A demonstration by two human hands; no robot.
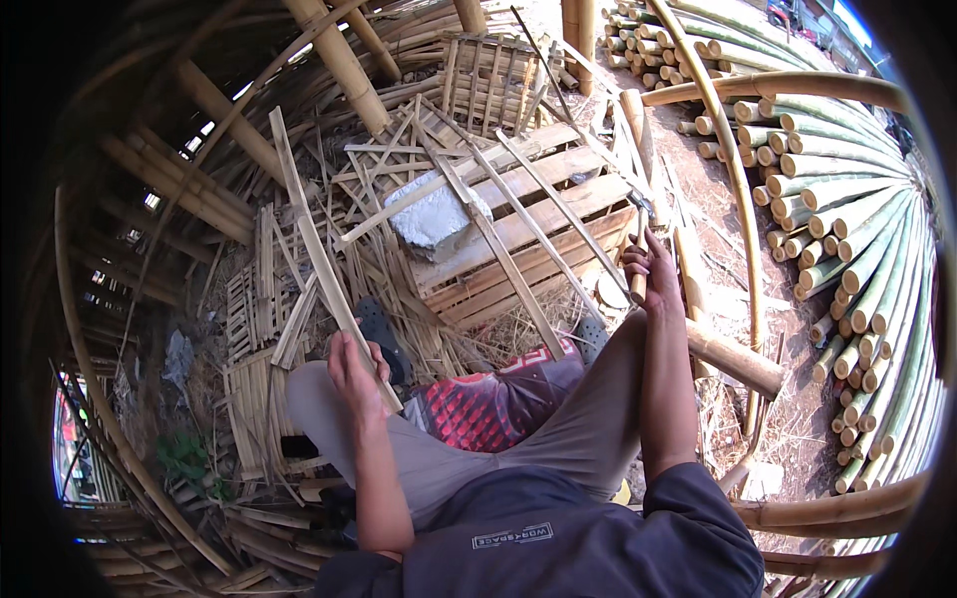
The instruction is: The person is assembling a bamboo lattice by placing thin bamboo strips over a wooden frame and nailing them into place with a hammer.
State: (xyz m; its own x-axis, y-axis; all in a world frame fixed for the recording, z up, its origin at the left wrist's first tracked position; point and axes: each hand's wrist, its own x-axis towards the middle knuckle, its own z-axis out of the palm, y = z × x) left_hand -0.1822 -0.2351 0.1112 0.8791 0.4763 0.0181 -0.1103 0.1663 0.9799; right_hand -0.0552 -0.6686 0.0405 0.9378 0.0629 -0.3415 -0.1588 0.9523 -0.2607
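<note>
My left hand (357, 377) is closed around the lower end of a long, flat bamboo strip (317, 254), which slants up and away to the left. My right hand (654, 271) grips a hammer by its wooden handle (639, 288); its metal head (643, 206) points away from me, beside the right edge of a low slatted wooden crate (469, 291). Several narrow bamboo strips (523, 214) lie across that crate. A rough pale grey block (431, 216) rests on its left part, with a strip passing over it.
Slatted bamboo panels (488, 85) and loose offcuts lie beyond and left of the crate. Bamboo posts (344, 65) stand at the far left. A thick bamboo pole (736, 361) juts beside my right knee. Cut bamboo poles (847, 214) are stacked at right. A printed sack (488, 399) lies between my legs.
</note>
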